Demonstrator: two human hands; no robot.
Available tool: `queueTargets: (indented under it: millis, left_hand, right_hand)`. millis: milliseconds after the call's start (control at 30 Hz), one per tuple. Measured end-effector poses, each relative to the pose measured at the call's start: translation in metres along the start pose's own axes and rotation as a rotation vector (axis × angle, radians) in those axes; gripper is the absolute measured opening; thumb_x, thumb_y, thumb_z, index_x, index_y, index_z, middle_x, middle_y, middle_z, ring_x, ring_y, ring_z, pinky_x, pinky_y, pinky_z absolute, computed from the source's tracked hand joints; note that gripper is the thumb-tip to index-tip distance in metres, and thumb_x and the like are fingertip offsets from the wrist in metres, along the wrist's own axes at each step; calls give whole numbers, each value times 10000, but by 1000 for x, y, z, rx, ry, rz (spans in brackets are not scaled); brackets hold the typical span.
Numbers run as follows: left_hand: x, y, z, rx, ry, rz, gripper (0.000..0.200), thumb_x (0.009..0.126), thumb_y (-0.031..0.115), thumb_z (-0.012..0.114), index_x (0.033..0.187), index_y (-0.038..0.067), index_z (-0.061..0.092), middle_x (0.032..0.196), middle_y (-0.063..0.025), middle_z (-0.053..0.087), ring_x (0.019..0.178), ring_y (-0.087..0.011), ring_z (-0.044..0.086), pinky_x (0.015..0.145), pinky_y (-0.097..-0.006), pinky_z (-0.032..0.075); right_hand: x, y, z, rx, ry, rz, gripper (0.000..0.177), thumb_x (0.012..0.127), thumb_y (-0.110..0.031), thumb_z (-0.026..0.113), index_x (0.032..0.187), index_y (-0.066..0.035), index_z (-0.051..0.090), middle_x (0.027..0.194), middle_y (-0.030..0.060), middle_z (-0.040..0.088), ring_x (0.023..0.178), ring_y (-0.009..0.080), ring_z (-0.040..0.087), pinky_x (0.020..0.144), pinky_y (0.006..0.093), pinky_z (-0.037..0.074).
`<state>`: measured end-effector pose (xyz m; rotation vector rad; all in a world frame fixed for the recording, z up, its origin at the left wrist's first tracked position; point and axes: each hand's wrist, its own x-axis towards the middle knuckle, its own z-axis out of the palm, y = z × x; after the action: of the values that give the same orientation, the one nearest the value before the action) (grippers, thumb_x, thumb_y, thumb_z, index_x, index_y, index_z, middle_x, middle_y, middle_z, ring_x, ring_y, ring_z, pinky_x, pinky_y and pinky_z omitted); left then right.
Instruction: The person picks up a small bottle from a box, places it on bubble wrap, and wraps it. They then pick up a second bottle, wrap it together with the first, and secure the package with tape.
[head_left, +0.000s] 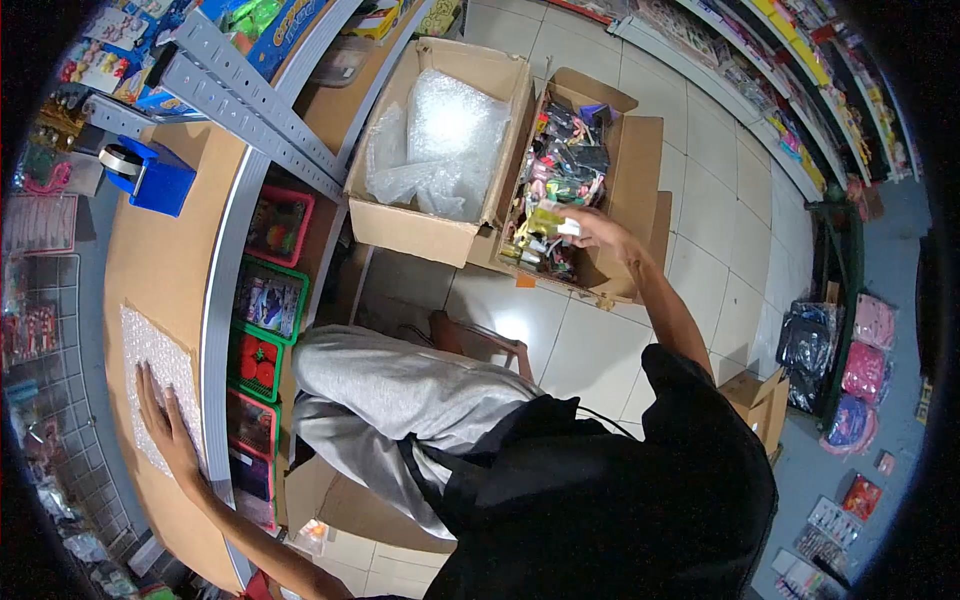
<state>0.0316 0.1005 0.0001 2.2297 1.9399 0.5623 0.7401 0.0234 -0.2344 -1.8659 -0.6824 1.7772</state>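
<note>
My left hand (170, 428) rests flat, fingers stretched out, on a sheet of bubble wrap (140, 345) that lies on the wooden tabletop. Over at the open cardboard box of small packaged goods (640, 165), my right hand (603, 236) reaches in from the right with its fingers closed on a small yellow-green packet (545, 221) with a white part. The packet's exact kind is too small to make out. Many mixed colourful items (565, 165) fill the box around it.
Beside that box stands another carton (415, 225) holding bubble wrap (450, 130). A blue tape dispenser (165, 178) sits on the tabletop (165, 245). Green and red baskets (270, 300) line the shelf below. Stocked shelves (760, 90) run along the far right, and a metal post (250, 100) rises near the table.
</note>
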Motion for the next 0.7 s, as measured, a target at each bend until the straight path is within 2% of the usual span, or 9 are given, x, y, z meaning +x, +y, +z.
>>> queueTargets:
  millis: [67,167,267,367,467,567,667,700]
  left_hand:
    - [0,-1,3,-88,13,-27,473,1025,225,462,1451,18,449,1537,-167,386,1438,-297,335,1178,-424,227]
    - [0,-5,3,-83,11,-7,472,1024,220,464,1448,12,450,1535,-167,391,1437,-299,338,1180,-424,221]
    - [0,-1,1,-45,5,-5,471,1026,217,463,1447,8,448,1532,-166,396,1440,-296,334,1180,-422,221]
    - [0,-2,1,-55,7,-16,472,1025,217,464,1450,12,446,1532,-166,396,1443,-294,329,1181,-421,220]
    - [0,-3,1,-50,3,-2,475,1024,220,467,1452,15,445,1535,-163,392,1443,-291,328,1182,-422,218]
    - [0,-1,1,-68,9,-25,476,1023,221,470,1450,13,445,1534,-161,394,1442,-289,330,1182,-425,217]
    - [-1,1,1,-86,6,-45,475,1025,226,468,1455,26,445,1533,-154,398,1439,-286,333,1183,-427,216]
    - [-1,1,1,-61,8,-35,475,1025,227,467,1457,32,444,1533,-151,399,1439,-285,333,1182,-427,219]
  right_hand:
    - [-32,-28,12,133,74,-95,448,948,-554,554,1119,-143,608,806,-35,595,677,65,543,628,233,480]
    - [-12,-11,-14,483,-64,-15,397,973,-504,549,1120,-137,590,823,-26,597,692,77,561,657,259,496]
    - [2,5,-22,571,-83,49,389,989,-475,540,1194,-145,562,825,-18,600,721,99,586,683,276,507]
    - [8,13,-13,599,74,52,352,988,-423,571,1208,-148,562,876,23,629,731,135,620,704,303,535]
    - [2,7,-5,487,215,22,457,969,-418,610,1326,-160,486,894,44,651,729,152,642,758,334,549]
    - [0,3,10,167,555,-41,566,963,-408,621,1417,-163,391,937,91,678,731,166,671,717,325,575]
    - [5,11,17,-32,647,-178,580,963,-383,624,1428,-156,362,923,133,694,674,173,685,604,302,585]
    - [0,8,23,-159,711,-204,570,972,-363,608,1434,-155,346,874,145,695,579,166,662,502,289,569]
